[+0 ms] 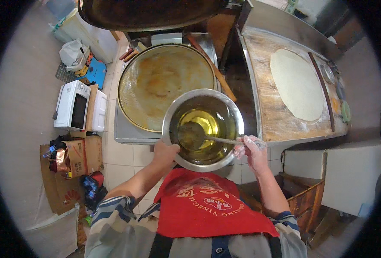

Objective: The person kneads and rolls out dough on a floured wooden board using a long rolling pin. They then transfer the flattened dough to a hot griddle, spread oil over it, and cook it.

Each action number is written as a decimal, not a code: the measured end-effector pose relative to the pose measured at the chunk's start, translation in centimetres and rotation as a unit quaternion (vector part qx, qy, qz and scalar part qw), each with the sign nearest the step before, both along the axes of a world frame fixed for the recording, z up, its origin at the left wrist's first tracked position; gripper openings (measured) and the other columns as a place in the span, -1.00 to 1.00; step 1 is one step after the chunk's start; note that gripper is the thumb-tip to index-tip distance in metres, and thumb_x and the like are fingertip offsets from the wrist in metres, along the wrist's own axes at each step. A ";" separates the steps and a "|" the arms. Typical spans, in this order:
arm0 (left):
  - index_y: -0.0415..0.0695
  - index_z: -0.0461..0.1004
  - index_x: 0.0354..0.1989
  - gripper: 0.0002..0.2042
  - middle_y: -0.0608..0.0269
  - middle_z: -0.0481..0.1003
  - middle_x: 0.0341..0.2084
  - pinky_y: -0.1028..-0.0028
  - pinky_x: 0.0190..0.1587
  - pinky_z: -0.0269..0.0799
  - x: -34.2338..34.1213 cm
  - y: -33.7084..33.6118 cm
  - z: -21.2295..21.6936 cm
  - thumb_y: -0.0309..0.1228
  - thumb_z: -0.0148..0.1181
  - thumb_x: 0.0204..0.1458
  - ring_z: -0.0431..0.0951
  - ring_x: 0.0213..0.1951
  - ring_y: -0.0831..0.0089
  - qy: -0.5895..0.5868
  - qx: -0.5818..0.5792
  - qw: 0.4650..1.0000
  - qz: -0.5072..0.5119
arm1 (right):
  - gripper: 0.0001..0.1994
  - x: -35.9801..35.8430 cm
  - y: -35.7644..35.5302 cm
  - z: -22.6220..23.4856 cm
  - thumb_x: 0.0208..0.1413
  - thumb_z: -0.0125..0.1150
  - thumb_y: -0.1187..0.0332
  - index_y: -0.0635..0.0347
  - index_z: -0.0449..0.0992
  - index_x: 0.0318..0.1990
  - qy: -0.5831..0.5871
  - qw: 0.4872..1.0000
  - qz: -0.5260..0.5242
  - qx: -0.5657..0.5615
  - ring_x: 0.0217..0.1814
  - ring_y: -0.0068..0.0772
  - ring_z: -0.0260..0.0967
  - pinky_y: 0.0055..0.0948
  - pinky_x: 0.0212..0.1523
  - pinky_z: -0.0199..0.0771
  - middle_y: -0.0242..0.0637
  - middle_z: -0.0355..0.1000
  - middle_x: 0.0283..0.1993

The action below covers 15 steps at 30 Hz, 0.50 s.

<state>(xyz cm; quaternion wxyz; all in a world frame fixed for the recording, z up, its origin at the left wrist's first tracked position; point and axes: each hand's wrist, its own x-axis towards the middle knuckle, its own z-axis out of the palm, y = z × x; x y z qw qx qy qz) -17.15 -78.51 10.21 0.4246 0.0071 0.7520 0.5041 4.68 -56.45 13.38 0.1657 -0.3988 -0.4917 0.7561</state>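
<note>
A wide steel bowl [203,167] of yellow oil [219,117] is held up in front of my red apron, overlapping the near right edge of a round griddle [156,81]. My left hand [165,152] is closed on the bowl's left rim; some of its fingers are hidden behind the bowl. A ladle [192,136] rests with its head in the oil. Its handle crosses the right rim into my right hand [251,150], whose floury fingers are closed around it. The griddle's surface looks oily, with brownish patches.
A large dark pan [152,15] hangs over the far side. One wooden stick [218,75] slants beside the griddle. To the right, a floured wooden table [280,129] bears a rolled-out dough sheet [297,85] and a long rolling pin [322,90]. A white microwave [72,105] stands left.
</note>
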 end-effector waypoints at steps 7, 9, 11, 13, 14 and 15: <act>-0.33 0.51 -0.16 -0.71 0.09 0.55 -0.36 0.26 -0.44 0.55 -9.0 -1.3 -0.4 -0.57 0.19 -0.13 0.60 -0.39 0.23 -0.029 0.042 0.990 0.130 | -0.63 -7.9 0.5 -3.6 0.34 0.09 0.23 0.51 0.51 -0.07 0.108 0.989 -0.002 -0.097 -0.40 -0.15 0.59 -0.34 -0.40 0.58 0.07 0.58 -0.34; -0.29 0.48 -0.05 -0.64 0.08 0.56 -0.31 0.27 -0.44 0.57 -10.8 -2.4 -1.2 -0.56 0.15 -0.10 0.62 -0.38 0.23 -0.056 0.077 0.983 0.157 | -0.61 -9.2 1.0 -4.5 0.35 0.07 0.20 0.49 0.51 -0.05 0.122 0.985 -0.014 -0.124 -0.40 -0.17 0.59 -0.33 -0.37 0.58 0.07 0.58 -0.33; -0.26 0.48 -0.06 -0.66 0.09 0.55 -0.32 0.28 -0.47 0.56 -12.7 -3.5 -1.8 -0.60 0.10 -0.09 0.62 -0.38 0.23 -0.055 0.039 0.985 0.160 | -0.60 -11.0 1.8 -4.8 0.36 0.05 0.17 0.46 0.51 -0.03 0.141 0.979 -0.023 -0.148 -0.39 -0.19 0.59 -0.33 -0.35 0.58 0.07 0.59 -0.33; -0.25 0.49 -0.09 -0.68 0.11 0.55 -0.33 0.27 -0.50 0.54 -13.3 -3.9 -1.7 -0.59 0.10 -0.10 0.62 -0.40 0.24 -0.058 0.032 0.972 0.224 | -0.61 -12.2 2.9 -4.4 0.38 0.02 0.17 0.43 0.51 -0.05 0.161 0.977 -0.007 -0.140 -0.40 -0.20 0.58 -0.30 -0.33 0.59 0.06 0.59 -0.32; -0.20 0.48 -0.14 -0.70 0.14 0.55 -0.34 0.29 -0.51 0.54 -13.2 -4.8 -2.2 -0.57 0.13 -0.13 0.60 -0.45 0.26 -0.030 0.062 0.971 0.229 | -0.61 -12.7 3.6 -4.1 0.38 0.02 0.17 0.42 0.51 -0.06 0.168 0.976 -0.006 -0.141 -0.41 -0.20 0.58 -0.29 -0.33 0.59 0.06 0.59 -0.32; -0.20 0.48 -0.15 -0.71 0.14 0.54 -0.34 0.29 -0.50 0.55 -13.7 -6.7 -4.1 -0.55 0.14 -0.13 0.60 -0.45 0.27 -0.024 0.035 0.970 0.238 | -0.61 -13.0 4.5 -4.0 0.39 0.01 0.16 0.42 0.51 -0.07 0.175 0.974 -0.005 -0.143 -0.41 -0.20 0.57 -0.29 -0.32 0.59 0.06 0.59 -0.33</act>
